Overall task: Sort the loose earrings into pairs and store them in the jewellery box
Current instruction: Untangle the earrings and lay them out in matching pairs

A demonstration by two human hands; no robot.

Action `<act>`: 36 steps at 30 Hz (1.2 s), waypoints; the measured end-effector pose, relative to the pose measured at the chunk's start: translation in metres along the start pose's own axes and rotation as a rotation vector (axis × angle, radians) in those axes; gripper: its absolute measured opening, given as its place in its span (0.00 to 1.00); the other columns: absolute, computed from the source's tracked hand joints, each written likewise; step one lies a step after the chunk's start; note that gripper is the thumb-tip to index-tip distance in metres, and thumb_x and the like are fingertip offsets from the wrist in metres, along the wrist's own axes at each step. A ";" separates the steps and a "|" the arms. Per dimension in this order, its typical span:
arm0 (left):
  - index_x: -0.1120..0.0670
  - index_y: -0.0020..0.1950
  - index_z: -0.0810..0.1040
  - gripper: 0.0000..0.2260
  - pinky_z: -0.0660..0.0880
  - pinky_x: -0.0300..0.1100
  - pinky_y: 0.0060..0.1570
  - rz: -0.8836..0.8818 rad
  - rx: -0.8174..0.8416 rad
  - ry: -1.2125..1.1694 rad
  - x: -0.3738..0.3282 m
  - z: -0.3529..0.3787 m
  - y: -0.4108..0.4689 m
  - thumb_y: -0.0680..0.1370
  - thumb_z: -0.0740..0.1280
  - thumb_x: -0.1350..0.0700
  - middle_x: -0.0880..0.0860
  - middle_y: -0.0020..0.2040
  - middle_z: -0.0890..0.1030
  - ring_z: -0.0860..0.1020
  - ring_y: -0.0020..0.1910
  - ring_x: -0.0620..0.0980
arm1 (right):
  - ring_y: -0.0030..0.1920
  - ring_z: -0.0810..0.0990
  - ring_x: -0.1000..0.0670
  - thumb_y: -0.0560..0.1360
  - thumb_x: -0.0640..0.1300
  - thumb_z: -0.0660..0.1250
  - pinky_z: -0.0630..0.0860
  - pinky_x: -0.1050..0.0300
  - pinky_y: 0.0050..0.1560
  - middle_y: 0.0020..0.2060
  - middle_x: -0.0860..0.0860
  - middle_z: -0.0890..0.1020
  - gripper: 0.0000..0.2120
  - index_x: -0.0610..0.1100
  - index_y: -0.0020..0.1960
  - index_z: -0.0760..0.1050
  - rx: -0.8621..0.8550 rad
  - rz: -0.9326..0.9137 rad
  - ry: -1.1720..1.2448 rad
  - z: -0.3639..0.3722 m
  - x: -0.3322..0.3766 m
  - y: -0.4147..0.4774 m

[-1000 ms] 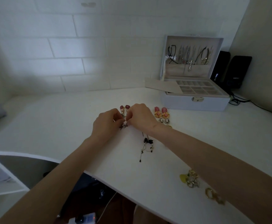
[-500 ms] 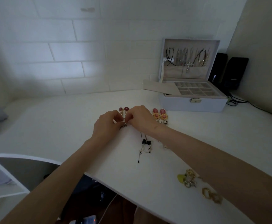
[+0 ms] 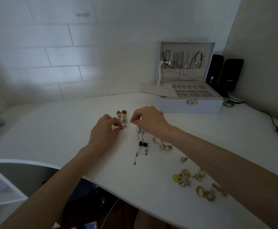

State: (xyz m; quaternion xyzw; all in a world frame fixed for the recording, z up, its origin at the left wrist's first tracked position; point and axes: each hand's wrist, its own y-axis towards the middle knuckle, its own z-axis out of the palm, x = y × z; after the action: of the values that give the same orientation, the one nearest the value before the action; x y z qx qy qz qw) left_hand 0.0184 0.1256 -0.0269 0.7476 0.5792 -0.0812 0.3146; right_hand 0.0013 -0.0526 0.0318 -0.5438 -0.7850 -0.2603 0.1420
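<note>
"Silver earring (image 3: 123,127) is sitting in the pinch of the left hand (image 3: 104,129) at the centre of the head view, thumb and forefinger clamping it just above the white table (image 3: 52,129)."

"And the right hand (image 3: 149,120)?"

"Its thumb and forefinger are meeting tip to tip just right of centre, the other fingers curling. Whether anything is lying between them I cannot tell. A second silver earring (image 3: 139,131) is lying just below those tips."

"So pairing is going on, not storing."

"I am judging so. A red-stone pair (image 3: 121,115) is lying side by side just above the left fingers, black drop earrings (image 3: 142,146) are lying below centre, and gold earrings (image 3: 199,184) are waiting loose at lower right."

"And the jewellery box (image 3: 191,106)?"

"It is standing open at upper right, well apart from both hands, its compartments showing."

"Next move?"

"Probably it is calling for laying the two silver ones together, gently, since they look tiny and likely to snag, then carrying the pairs to the compartments."
</note>
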 end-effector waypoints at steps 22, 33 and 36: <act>0.50 0.48 0.78 0.05 0.68 0.33 0.40 0.431 0.178 -0.136 -0.116 0.015 -0.061 0.73 0.70 0.53 0.43 0.47 0.72 0.70 0.41 0.38 | 0.38 0.76 0.57 0.70 0.42 0.73 0.74 0.64 0.42 0.40 0.56 0.83 0.06 0.52 0.42 0.82 0.112 0.086 0.103 -0.069 -0.066 -0.114; 0.49 0.48 0.78 0.06 0.70 0.42 0.46 0.564 0.274 0.014 -0.146 0.039 -0.061 0.75 0.67 0.49 0.45 0.45 0.75 0.69 0.47 0.45 | 0.42 0.77 0.48 0.66 0.44 0.76 0.72 0.62 0.41 0.39 0.55 0.82 0.06 0.53 0.38 0.82 0.135 0.157 0.212 -0.079 -0.092 -0.141; 0.49 0.47 0.78 0.04 0.69 0.37 0.44 0.551 0.286 -0.015 -0.143 0.037 -0.062 0.75 0.68 0.51 0.43 0.43 0.74 0.69 0.46 0.44 | 0.39 0.76 0.53 0.66 0.45 0.76 0.73 0.60 0.42 0.37 0.56 0.82 0.05 0.52 0.37 0.81 0.135 0.162 0.212 -0.082 -0.095 -0.142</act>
State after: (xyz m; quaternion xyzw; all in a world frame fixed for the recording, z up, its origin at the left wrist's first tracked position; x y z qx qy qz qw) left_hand -0.0746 -0.0036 -0.0105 0.9126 0.3348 -0.0790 0.2209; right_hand -0.1006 -0.2122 0.0153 -0.5639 -0.7350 -0.2506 0.2810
